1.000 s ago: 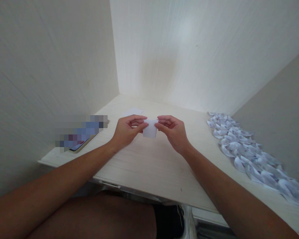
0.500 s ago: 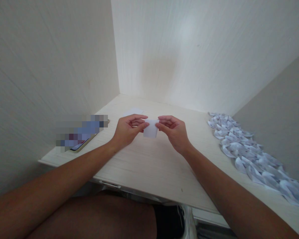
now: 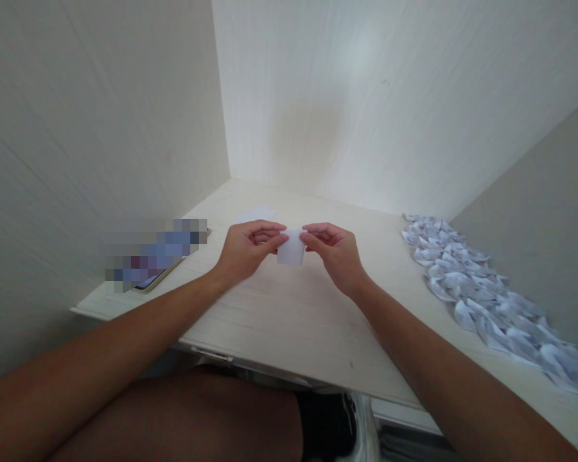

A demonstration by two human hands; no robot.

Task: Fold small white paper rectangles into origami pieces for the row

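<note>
A small white piece of paper [image 3: 291, 250] hangs just above the pale wooden table [image 3: 289, 321], held at its top edge from both sides. My left hand [image 3: 245, 250] pinches its upper left corner between thumb and fingers. My right hand [image 3: 334, 253] pinches the upper right corner the same way. Both hands are closed on the paper, near the middle of the table.
Several folded white paper pieces [image 3: 472, 289] lie in a long heap along the right wall. A phone [image 3: 157, 266] rests at the table's left edge. Another flat white sheet [image 3: 255, 213] lies behind my left hand. Walls enclose the table on the left, back and right.
Almost nothing has moved. Both hands keep their pinch on the small paper, which sits a touch higher in view.
</note>
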